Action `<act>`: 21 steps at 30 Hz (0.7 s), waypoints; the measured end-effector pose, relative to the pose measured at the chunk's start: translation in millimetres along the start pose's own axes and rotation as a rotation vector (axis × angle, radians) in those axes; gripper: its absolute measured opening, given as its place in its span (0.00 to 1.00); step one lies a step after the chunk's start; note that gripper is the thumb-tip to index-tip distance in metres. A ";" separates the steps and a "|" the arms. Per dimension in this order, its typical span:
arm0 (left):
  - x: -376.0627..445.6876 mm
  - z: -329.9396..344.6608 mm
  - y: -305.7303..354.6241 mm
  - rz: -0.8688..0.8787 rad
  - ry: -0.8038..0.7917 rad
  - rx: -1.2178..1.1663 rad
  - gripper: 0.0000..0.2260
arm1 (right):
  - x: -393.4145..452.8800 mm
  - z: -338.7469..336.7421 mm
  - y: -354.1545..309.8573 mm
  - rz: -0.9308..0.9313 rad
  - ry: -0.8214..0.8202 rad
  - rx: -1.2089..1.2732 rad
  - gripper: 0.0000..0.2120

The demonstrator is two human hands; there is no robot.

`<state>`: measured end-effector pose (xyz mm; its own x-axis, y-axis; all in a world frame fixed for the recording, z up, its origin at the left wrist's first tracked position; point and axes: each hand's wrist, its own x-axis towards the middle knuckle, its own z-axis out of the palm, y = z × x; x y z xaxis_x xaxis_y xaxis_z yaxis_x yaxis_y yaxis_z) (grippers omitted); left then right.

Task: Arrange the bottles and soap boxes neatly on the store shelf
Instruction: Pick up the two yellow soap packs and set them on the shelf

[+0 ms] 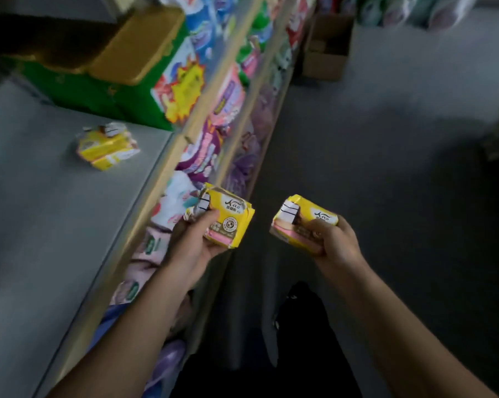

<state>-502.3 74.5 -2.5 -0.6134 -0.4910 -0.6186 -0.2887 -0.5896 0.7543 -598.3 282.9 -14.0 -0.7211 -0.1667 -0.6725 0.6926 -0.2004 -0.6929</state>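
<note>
Beside the shelf (pixel 56 225), each hand's grip, left (pixel 191 245) and right (pixel 336 242), clasps a yellow "Kcco" soap pack (pixel 228 222).

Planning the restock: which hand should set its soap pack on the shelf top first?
Left. The left hand with its yellow pack is at the shelf edge, nearer the pack already there; the right hand is over the aisle.

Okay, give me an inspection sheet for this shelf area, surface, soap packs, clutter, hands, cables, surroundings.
Surface: grey shelf top, mostly bare.
Job's things: yellow soap packs lying on the shelf top; one yellow pack in the left hand, another in the right.
Clutter: green carton at the shelf's far end.
Grippers: left hand and right hand each grip a pack.
Cables: nothing seen.
Surroundings: lower shelves of colourful packets; cardboard box on the grey floor.
</note>
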 end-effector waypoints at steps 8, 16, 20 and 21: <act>30.0 121.5 -21.5 -0.143 -0.029 0.166 0.06 | 19.5 -94.6 -62.5 0.123 0.121 0.135 0.09; 102.1 218.2 -6.9 -0.168 -0.116 0.237 0.09 | 92.5 -107.2 -117.2 0.132 0.298 0.227 0.07; 170.2 273.2 14.8 -0.224 -0.143 0.251 0.09 | 158.1 -99.3 -167.5 0.100 0.359 0.190 0.06; 189.9 288.1 21.6 -0.233 -0.156 0.264 0.08 | 175.4 -96.5 -181.6 0.082 0.376 0.159 0.06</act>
<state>-836.8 153.3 -40.4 -0.6074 -0.2481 -0.7547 -0.6003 -0.4788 0.6406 -848.7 383.3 -31.2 -0.5862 0.1697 -0.7922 0.7145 -0.3527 -0.6043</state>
